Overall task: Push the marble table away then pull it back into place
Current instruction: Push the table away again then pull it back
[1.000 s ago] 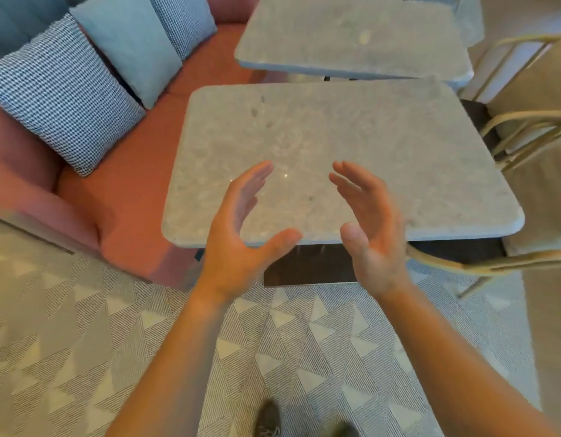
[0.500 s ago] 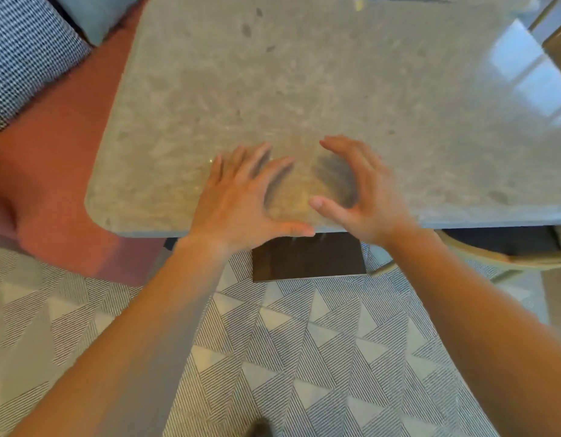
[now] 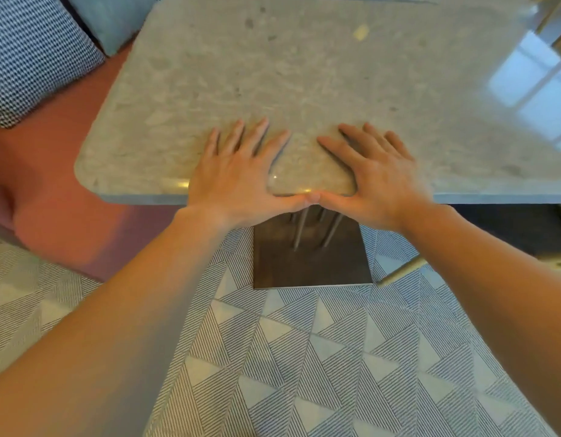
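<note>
Head view: the marble table [image 3: 320, 74], a grey speckled slab with rounded corners, fills the far half, over a patterned rug [image 3: 304, 357] with a red sofa [image 3: 52, 200] left. It looks heavy, stiff and glossy-slick, standing on a dark square base [image 3: 310, 263]. The near edge is the best hold. Left hand [image 3: 235, 181] and right hand [image 3: 376, 181] lie flat, each grip spread wide, thumbs touching at that edge, clasping nothing.
</note>
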A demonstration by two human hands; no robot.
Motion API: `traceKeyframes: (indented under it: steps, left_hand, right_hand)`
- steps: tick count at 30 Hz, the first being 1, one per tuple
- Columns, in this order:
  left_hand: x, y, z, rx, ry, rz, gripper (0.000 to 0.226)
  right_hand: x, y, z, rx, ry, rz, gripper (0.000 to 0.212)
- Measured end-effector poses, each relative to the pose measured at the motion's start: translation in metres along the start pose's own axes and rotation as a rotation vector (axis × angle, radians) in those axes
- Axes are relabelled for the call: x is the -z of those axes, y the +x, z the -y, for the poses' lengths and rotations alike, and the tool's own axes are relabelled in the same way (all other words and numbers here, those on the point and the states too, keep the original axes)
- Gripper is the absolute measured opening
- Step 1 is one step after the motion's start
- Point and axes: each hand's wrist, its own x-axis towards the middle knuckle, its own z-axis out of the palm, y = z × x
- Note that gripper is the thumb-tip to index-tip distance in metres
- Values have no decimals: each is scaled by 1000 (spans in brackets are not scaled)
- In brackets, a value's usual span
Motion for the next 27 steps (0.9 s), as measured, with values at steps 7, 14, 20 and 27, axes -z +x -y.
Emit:
traceKeyframes:
  steps: [7, 14, 20, 27]
  left_hand:
    - [-10, 8, 8, -29, 52, -51, 135]
    - [-10, 11, 13, -49, 75, -55, 135]
    - [-12, 14, 19, -58, 86, -70, 131]
    - [-9, 30, 48, -79, 90, -41, 128]
  right_hand:
    - [-7, 8, -2, -15, -150, 44, 117]
    - [-5, 15, -1, 20, -208, 49, 121]
    - [-7, 21, 2, 19, -215, 65, 120]
    - [-10, 40, 21, 7, -194, 55, 124]
